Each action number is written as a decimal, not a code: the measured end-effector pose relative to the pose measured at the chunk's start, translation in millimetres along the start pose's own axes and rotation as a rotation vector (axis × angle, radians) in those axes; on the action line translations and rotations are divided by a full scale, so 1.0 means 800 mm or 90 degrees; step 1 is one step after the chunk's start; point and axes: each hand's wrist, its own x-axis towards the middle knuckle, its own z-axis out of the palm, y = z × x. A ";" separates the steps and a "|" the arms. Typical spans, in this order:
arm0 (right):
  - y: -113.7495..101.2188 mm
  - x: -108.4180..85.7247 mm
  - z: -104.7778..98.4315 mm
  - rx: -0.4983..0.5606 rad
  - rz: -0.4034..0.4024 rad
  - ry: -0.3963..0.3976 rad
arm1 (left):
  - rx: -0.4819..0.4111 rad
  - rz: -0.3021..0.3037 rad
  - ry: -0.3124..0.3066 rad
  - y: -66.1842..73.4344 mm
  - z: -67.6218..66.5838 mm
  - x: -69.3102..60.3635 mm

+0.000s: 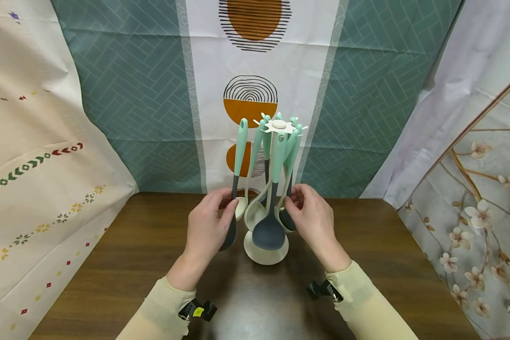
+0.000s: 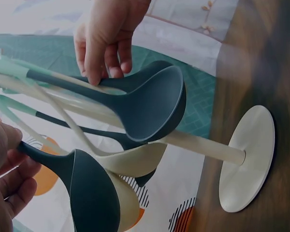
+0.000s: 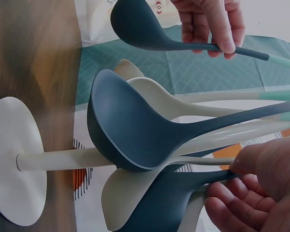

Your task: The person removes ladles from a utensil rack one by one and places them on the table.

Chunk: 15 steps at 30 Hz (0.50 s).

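A cream utensil stand (image 1: 279,124) rises from a round base (image 1: 265,257), hung with several mint-handled utensils. My left hand (image 1: 206,224) pinches the dark neck of a ladle (image 3: 137,26) at the stand's left; its mint handle (image 1: 240,146) points up, seemingly apart from the hooks. On the right side, my right hand (image 1: 312,217) pinches the neck of a second dark ladle-like utensil (image 3: 159,203), whose bowl is partly hidden. Between the hands a dark blue ladle (image 1: 268,232) hangs at the front, with a cream ladle (image 1: 254,215) behind it.
Everything stands on a dark brown wooden table (image 1: 374,283). A teal and white patterned cloth (image 1: 131,94) hangs behind it. Patterned cloths also hang at the left (image 1: 34,198) and the right (image 1: 463,226). Each wrist wears a strapped camera.
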 end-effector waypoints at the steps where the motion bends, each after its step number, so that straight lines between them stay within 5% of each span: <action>1: 0.000 0.000 0.000 0.000 0.000 0.001 | 0.002 -0.001 0.000 -0.001 -0.001 0.000; 15: 0.002 0.000 0.001 0.005 -0.002 0.004 | 0.021 -0.022 0.000 -0.015 -0.020 -0.004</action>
